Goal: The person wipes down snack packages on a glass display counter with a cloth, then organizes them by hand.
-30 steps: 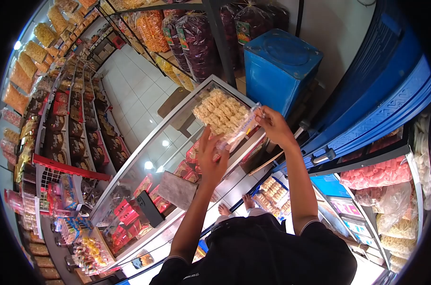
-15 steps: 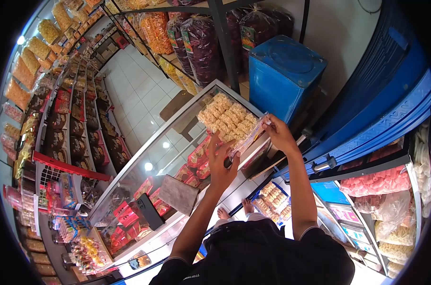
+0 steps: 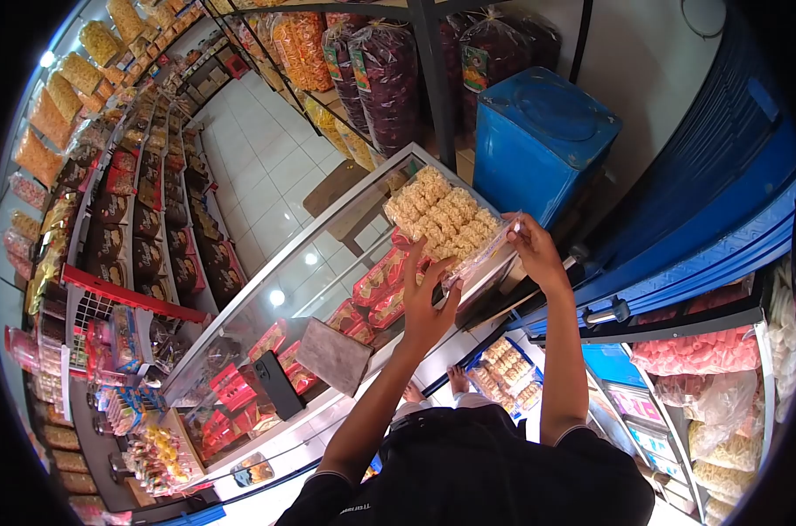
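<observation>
A clear plastic bag of crinkly pale-yellow snack rounds (image 3: pixel 442 215) lies flat on the glass-topped counter (image 3: pixel 240 329), its loose end toward me. My right hand (image 3: pixel 538 254) pinches the right corner of that end between thumb and fingers. At the left corner is my left hand (image 3: pixel 429 307), thumb and a finger on the film, its other fingers spread over the bag's near edge. To the left, a dark phone (image 3: pixel 278 384) and a grey square block (image 3: pixel 334 355) rest on the counter. Red packets (image 3: pixel 385 280) show through the glass.
A blue tin (image 3: pixel 543 131) stands beyond the counter's far end. On the floor by my feet sits a blue tray (image 3: pixel 506 373) of similar snacks. Shelves with boxed goods (image 3: pixel 157 219) line the left, and a blue shutter (image 3: pixel 722 210) the right. Big bags of dark snacks (image 3: pixel 385 83) stand behind.
The view has shifted slightly, so the bag and both hands appear a little farther right. Both hands keep their places at the bag's loose end.
</observation>
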### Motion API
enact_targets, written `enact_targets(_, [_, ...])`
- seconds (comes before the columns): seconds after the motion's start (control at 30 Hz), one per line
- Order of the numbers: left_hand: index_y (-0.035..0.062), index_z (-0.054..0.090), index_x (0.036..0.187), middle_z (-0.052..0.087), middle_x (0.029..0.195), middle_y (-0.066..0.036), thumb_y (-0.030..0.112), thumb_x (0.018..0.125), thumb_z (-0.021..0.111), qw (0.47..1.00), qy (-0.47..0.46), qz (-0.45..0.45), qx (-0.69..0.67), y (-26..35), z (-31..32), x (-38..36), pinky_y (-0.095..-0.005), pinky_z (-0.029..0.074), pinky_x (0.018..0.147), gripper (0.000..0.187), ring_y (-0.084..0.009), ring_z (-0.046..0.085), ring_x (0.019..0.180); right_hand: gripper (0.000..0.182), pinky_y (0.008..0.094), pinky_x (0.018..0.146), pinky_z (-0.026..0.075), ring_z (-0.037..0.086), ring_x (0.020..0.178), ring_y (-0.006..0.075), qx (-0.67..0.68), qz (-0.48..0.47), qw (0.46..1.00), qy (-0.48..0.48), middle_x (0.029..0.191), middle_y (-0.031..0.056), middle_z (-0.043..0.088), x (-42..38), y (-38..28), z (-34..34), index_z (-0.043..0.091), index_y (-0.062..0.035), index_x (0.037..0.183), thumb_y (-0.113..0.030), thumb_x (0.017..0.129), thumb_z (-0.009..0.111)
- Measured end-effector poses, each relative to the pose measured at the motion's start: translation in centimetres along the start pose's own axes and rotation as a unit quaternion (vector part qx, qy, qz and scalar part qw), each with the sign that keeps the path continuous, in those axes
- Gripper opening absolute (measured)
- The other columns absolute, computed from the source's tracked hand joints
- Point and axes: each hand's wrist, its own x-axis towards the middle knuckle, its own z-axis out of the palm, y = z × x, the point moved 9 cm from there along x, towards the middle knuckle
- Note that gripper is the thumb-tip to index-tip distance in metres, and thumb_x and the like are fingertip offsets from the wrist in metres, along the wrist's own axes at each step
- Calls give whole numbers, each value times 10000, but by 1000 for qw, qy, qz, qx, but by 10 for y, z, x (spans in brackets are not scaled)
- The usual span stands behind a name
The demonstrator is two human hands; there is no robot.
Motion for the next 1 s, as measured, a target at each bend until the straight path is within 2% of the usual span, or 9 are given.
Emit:
enact_targets(0.13, [67, 711, 1261, 422, 1607, -252, 68, 905, 775, 998, -2, 27, 54, 8, -5, 7, -527, 410, 1171, 362, -467, 450, 1473, 186, 282, 946, 498, 626, 1012, 124, -51, 9, 998, 28, 1101, 65, 703, 6, 9, -1, 620, -28, 1270, -94, 1096, 612])
enact_targets(0.23, [69, 709, 1268, 425, 1606, -249, 59, 898, 772, 998, 0, 24, 56, 4, -4, 12, -529, 404, 1173, 376, -460, 449, 1469, 242, 290, 937, 505, 634, 1009, 135, -57, 4, 998, 22, 1100, 77, 703, 15, 20, -1, 621, -40, 1326, -118, 1097, 619])
enact_targets(0.33, [70, 708, 1272, 425, 1607, -248, 53, 896, 767, 998, 8, 33, 61, 1, -4, 15, -528, 406, 1168, 381, -456, 456, 1457, 232, 294, 934, 505, 635, 1008, 141, -52, -6, 998, 24, 1092, 88, 701, 20, 23, 1, 620, -47, 1316, -128, 1098, 622])
enact_targets(0.53, [71, 709, 1270, 423, 1609, -249, 55, 894, 769, 998, 0, 28, 59, 3, -5, 14, -530, 409, 1166, 381, -458, 449, 1465, 202, 283, 951, 503, 628, 1037, 119, -56, 7, 998, 5, 1131, 71, 700, 14, 18, 1, 613, -38, 1293, -97, 1100, 609])
enact_targets(0.6, [72, 710, 1269, 424, 1610, -248, 60, 894, 771, 997, -5, 29, 66, 8, -5, 11, -532, 405, 1174, 380, -460, 437, 1481, 174, 259, 960, 477, 587, 1042, 95, -25, 4, 1000, 6, 1131, 40, 661, 9, 9, 1, 607, -27, 1273, -67, 1105, 586])
enact_targets(0.7, [70, 707, 1271, 411, 1620, -247, 71, 892, 779, 1000, -13, -14, 0, -2, 5, 1, -536, 395, 1189, 385, -466, 415, 1505, 177, 246, 970, 460, 567, 1041, 86, -4, 3, 1000, 3, 1143, 28, 636, 3, 7, -2, 600, -22, 1281, -52, 1108, 575])
enact_targets(0.77, [25, 709, 1275, 397, 1626, -240, 63, 909, 781, 1000, -16, -4, 8, -1, 5, 0, -442, 556, 1062, 375, -403, 465, 1478, 212, 245, 977, 458, 567, 1043, 88, -2, 5, 1000, 0, 1156, 30, 632, 1, 9, -3, 591, -24, 1317, -49, 1107, 574])
enact_targets(0.83, [5, 708, 1283, 382, 1638, -239, 60, 916, 785, 1000, -19, -1, 9, 0, 6, 1, -402, 630, 1008, 379, -376, 488, 1467, 268, 247, 986, 457, 567, 1051, 90, -3, 9, 1000, -4, 1171, 30, 629, 0, 9, -3, 579, -29, 1372, -43, 1105, 572])
enact_targets(1.0, [13, 693, 1318, 327, 1686, -251, 60, 900, 800, 999, -21, 17, 22, 9, 5, 2, -425, 606, 1043, 433, -409, 446, 1500, 404, 259, 1026, 451, 562, 1087, 104, 48, 20, 999, -10, 1197, 30, 624, -5, -8, -1, 523, -39, 1496, -28, 1096, 577])
